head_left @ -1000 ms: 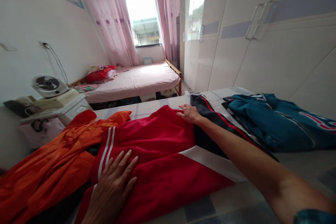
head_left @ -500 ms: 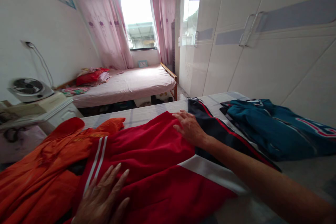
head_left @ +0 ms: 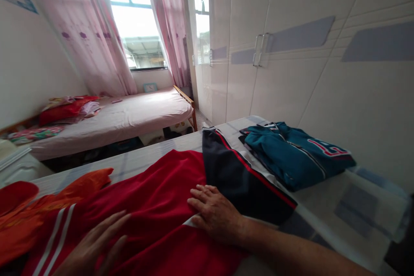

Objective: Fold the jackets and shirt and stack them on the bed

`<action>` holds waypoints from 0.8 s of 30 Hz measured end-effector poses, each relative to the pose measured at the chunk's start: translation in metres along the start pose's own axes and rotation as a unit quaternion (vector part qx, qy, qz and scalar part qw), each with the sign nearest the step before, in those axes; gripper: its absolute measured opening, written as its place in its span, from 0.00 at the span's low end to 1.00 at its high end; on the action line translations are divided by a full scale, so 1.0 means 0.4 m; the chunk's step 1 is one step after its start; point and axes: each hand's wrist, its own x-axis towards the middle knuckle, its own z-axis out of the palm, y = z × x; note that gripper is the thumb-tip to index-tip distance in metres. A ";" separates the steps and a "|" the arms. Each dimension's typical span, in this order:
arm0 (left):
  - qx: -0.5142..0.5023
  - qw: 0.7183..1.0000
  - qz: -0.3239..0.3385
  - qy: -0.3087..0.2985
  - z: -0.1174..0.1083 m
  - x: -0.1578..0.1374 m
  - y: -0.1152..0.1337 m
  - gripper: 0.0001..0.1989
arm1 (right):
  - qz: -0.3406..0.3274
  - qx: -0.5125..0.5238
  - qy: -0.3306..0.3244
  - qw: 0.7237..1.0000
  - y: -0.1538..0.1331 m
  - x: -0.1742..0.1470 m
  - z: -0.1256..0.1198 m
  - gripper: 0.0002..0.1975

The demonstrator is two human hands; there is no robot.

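Red cloth [head_left: 148, 187]: under left hand [head_left: 89, 248] and right hand [head_left: 218, 213]
Dark cloth [head_left: 234, 181]: red-striped, beside the red
Teal jacket [head_left: 291, 161]: folded

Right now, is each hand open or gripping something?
Left hand: open, over the red garment; contact unclear.
Right hand: open, resting on the red garment.

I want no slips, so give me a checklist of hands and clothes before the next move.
1. Right hand on the red garment: ok, resting on it.
2. Left hand touching the red garment: cannot tell; fingers spread over it, contact unclear.
3. Red garment smooth: not ok, folds show.
4. Orange garment apart from the red garment: not ok, they meet.
5. Teal jacket clear of both hands: ok.
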 end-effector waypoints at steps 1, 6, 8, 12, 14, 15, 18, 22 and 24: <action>-0.053 0.999 -0.010 0.005 -0.006 0.065 0.037 0.20 | -0.003 0.000 0.003 1.000 0.000 -0.001 0.000 0.21; -0.201 0.974 -0.024 -0.107 0.056 0.413 0.217 0.25 | -0.013 -0.007 0.026 1.000 0.006 -0.009 0.009 0.20; -0.201 0.971 -0.034 -0.123 0.122 0.527 0.262 0.24 | -0.014 -0.011 0.041 0.999 0.011 -0.009 0.016 0.17; -0.164 0.973 -0.097 -0.128 0.258 0.683 0.326 0.23 | -0.039 -0.031 0.063 0.997 0.031 0.000 0.047 0.16; -0.152 0.970 -0.134 -0.133 0.302 0.729 0.353 0.21 | -0.056 -0.049 0.071 0.995 0.047 0.008 0.071 0.17; -0.151 0.967 -0.153 -0.135 0.317 0.746 0.366 0.20 | -0.064 -0.060 0.076 0.993 0.055 0.013 0.084 0.18; -0.173 0.952 -0.208 -0.144 0.342 0.781 0.397 0.19 | -0.079 -0.088 0.085 0.989 0.072 0.024 0.116 0.18; -0.274 0.909 -0.268 -0.165 0.348 0.809 0.434 0.18 | -0.073 -0.106 0.088 0.988 0.072 0.027 0.125 0.13; -0.349 0.876 -0.284 -0.174 0.330 0.820 0.451 0.17 | -0.063 -0.099 0.082 0.990 0.063 0.023 0.113 0.15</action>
